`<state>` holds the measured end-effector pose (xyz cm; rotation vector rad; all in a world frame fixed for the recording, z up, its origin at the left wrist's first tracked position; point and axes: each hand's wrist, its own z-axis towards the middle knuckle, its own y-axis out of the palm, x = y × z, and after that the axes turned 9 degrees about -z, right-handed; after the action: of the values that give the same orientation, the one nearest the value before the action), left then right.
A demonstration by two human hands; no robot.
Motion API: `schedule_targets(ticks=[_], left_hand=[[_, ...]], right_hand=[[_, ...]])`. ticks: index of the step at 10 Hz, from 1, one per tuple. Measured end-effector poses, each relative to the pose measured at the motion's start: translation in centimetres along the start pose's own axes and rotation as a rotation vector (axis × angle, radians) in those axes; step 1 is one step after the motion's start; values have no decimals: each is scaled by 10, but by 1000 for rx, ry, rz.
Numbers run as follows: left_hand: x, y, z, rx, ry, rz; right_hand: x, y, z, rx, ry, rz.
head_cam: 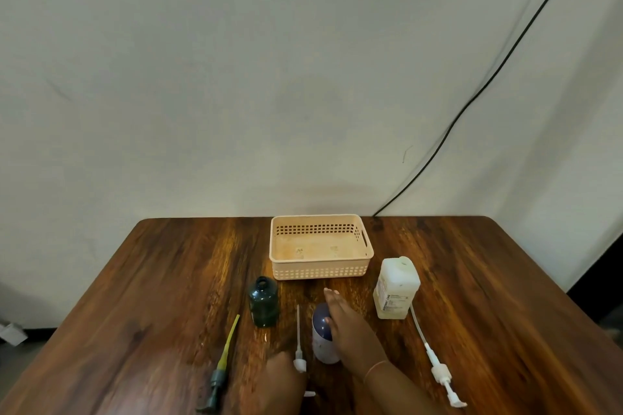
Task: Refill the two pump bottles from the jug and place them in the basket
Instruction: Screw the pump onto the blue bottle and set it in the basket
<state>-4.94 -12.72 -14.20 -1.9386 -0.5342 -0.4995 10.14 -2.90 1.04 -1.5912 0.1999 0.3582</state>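
A white pump bottle with a dark purple top [320,344] stands upright at the table's near centre. My right hand [344,323] grips it from the right, fingers round its far side and thumb on its top. To its left a small white pump [298,344] lies on the table, tube pointing away. My left hand [279,381], blurred, holds that pump's head. A dark green bottle [264,301] stands open-necked further left. The white jug [396,288] stands uncapped at the right. The peach basket [320,271] sits behind, with nothing in it.
A green pump with a yellowish tube [224,360] lies left of the bottles. A long white pump [435,364] lies right of the jug's base. The wooden table [488,280] ends at a pale wall, where a black cable [472,104] hangs.
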Motion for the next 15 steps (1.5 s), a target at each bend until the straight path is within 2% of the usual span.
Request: schedule_targets(ticks=[1,2,3,4,5,6,7,8,9,10,11,12,15], left_hand=[[-3,-4,2,75,15,-25],[16,-40,11,134,33,66],[86,-120,23,186,-125,-39],[117,-146,15,269,-139,-325],[146,-190,6,234,-150,-292],[168,-221,-1,134,-59,-325],[186,-244,-5,3,15,-435],[202,-259,-13,-104,50,-695],[209,-260,-12,-92,62,-926],[208,-247,-2,90,79,-849],[194,-222,14,152,95,-627],[175,-197,27,155,92,-475],[163,-165,41,144,140,-345]], right_hand=[[-1,-4,0,-12,-12,-3],[-3,-9,-1,3,15,50],[-2,-13,-3,34,50,153],[-3,-18,-5,71,16,191],[-4,-27,-3,119,-74,159],[-5,-41,0,141,-189,168],[-12,-54,-1,230,-228,192],[-10,-65,-6,464,-177,251],[-10,-81,-11,542,-122,395],[-12,-90,-12,582,-5,431],[-12,-90,-12,519,25,435],[-7,-83,-12,521,25,397],[1,-58,-8,506,-51,371]])
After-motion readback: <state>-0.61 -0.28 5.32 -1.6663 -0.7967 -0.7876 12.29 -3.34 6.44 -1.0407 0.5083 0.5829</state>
